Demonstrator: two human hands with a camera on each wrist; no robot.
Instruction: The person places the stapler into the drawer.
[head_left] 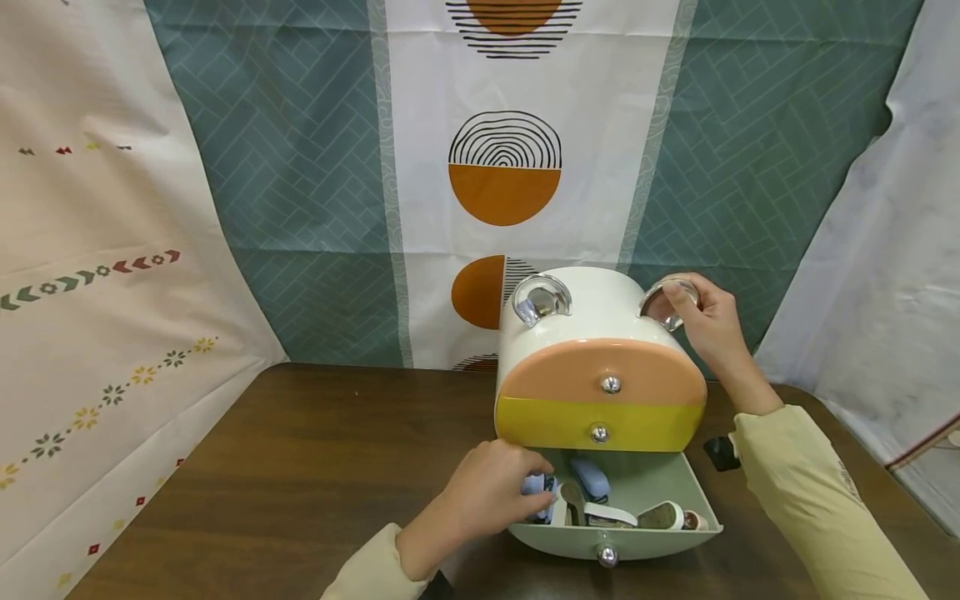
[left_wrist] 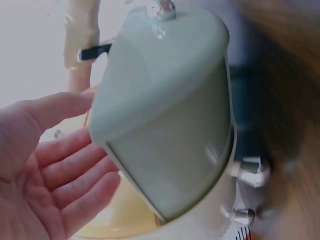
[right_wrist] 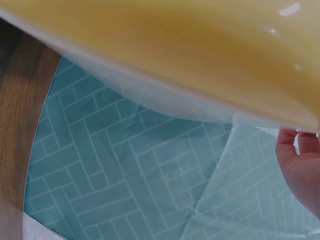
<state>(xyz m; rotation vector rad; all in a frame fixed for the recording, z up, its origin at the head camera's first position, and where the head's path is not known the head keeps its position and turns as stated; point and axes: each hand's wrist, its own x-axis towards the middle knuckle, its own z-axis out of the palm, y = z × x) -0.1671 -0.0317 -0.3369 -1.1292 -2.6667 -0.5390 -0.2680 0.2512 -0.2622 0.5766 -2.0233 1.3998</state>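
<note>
A white drawer box [head_left: 592, 300] with two round silver-rimmed ears stands on the table. Its green bottom drawer [head_left: 675, 542] is pulled out, with several small things in it. At the drawer's left side is my left hand [head_left: 498, 490], its fingers loosely bent over the rim by a blue object [head_left: 534, 485]. The left wrist view shows that hand [left_wrist: 55, 170] with fingers extended, close to the drawer's corner. My right hand [head_left: 708, 321] grips the right ear [head_left: 660, 307] at the top, thumb on its front. In the right wrist view only that hand's fingers [right_wrist: 287, 145] show.
Above the green drawer are a closed yellow drawer [head_left: 547, 421] and an orange one [head_left: 547, 375], each with a silver knob. The left ear [head_left: 542, 298] is free of hands. Brown tabletop [head_left: 300, 483] extends left; patterned cloth [head_left: 300, 167] hangs behind.
</note>
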